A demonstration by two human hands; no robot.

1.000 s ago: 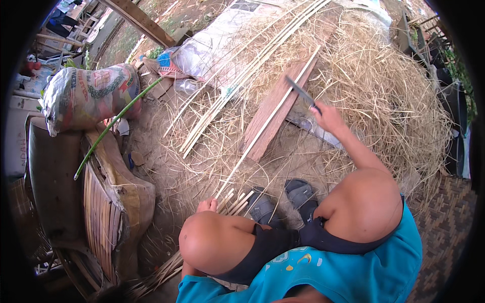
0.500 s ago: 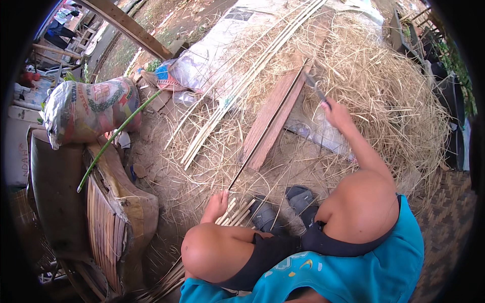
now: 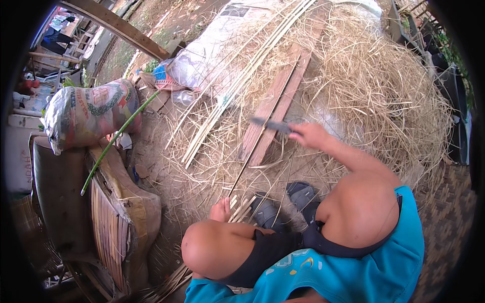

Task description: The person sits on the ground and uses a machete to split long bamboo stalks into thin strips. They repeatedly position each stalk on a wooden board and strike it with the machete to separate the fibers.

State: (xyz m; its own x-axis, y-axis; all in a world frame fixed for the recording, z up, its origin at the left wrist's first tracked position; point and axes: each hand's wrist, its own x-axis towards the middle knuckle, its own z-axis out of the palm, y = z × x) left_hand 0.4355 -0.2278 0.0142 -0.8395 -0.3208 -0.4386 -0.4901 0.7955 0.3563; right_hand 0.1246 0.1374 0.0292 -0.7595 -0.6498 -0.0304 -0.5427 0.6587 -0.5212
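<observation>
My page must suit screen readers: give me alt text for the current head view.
A person's right hand holds a knife across a thin dark strip laid along a wooden board, while the left hand grips the strip's near end. To the right is a heap of pale strands; to the left, a green stalk and a stuffed sack.

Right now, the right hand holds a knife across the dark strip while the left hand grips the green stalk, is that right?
Not quite: the left hand holds the near end of the dark strip, not the green stalk, as the head view shows. The right hand does hold the knife across that strip.
</observation>
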